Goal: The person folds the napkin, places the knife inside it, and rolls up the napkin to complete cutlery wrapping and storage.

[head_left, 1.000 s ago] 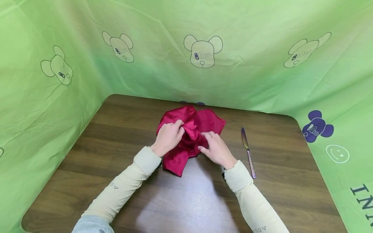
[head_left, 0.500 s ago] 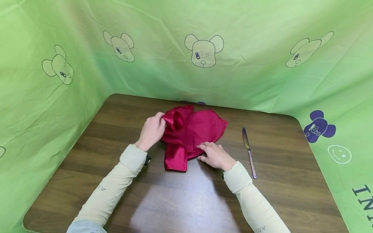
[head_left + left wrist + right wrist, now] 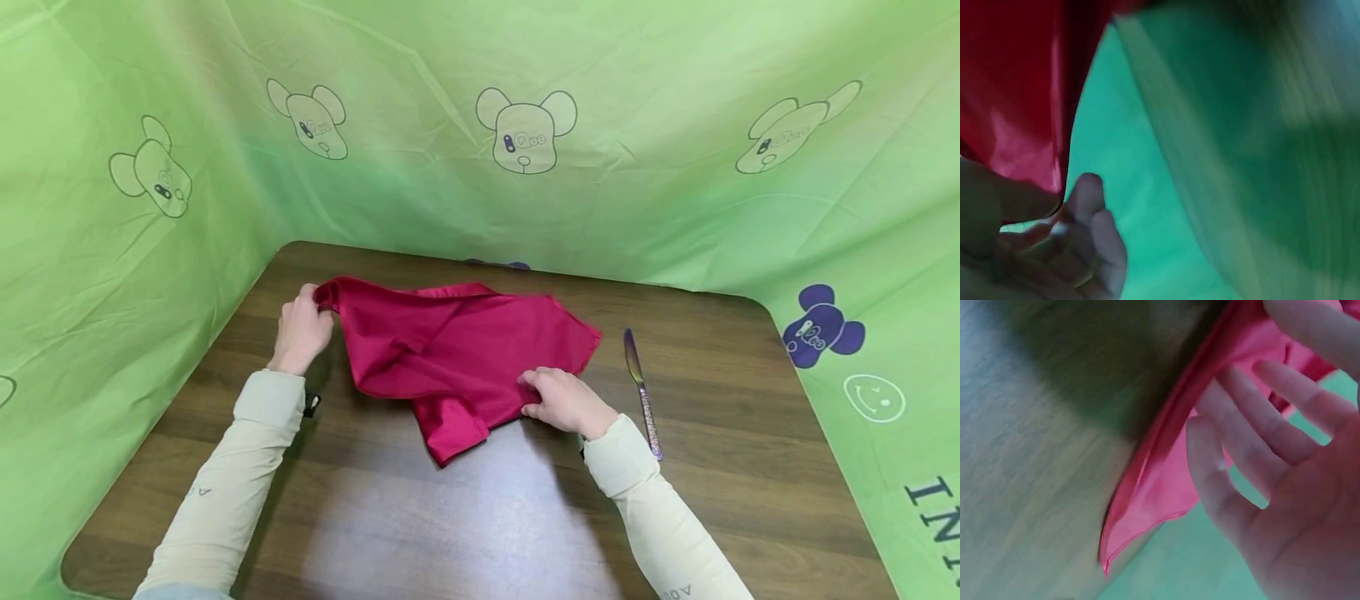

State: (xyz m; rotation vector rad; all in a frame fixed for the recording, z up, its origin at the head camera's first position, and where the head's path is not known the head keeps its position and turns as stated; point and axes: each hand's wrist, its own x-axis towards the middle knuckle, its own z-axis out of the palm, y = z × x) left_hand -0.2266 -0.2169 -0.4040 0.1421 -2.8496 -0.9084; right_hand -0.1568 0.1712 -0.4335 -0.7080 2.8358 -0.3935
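Observation:
A shiny crimson satin cloth (image 3: 480, 342) lies partly spread across the middle of the table, with a folded flap toward the near side. My left hand (image 3: 302, 329) pinches its far-left corner and holds that end raised. In the left wrist view the cloth (image 3: 1016, 81) hangs from between thumb and finger. At the cloth's near-right edge, my right hand (image 3: 566, 400) rests its fingers on the fabric. Seen from the right wrist, those fingers (image 3: 1247, 440) are loosely extended over the cloth (image 3: 1154, 494), not curled round it.
A table knife (image 3: 642, 392) with a patterned handle lies to the right of the cloth, close by the right hand. The brown wooden table (image 3: 720, 467) has rounded corners. Green printed fabric (image 3: 420, 200) walls in its back and sides.
The left hand has drawn the cloth's corner to the left, so the bunched cloth has opened out flatter. My right hand has shifted slightly nearer and right, staying at the near edge.

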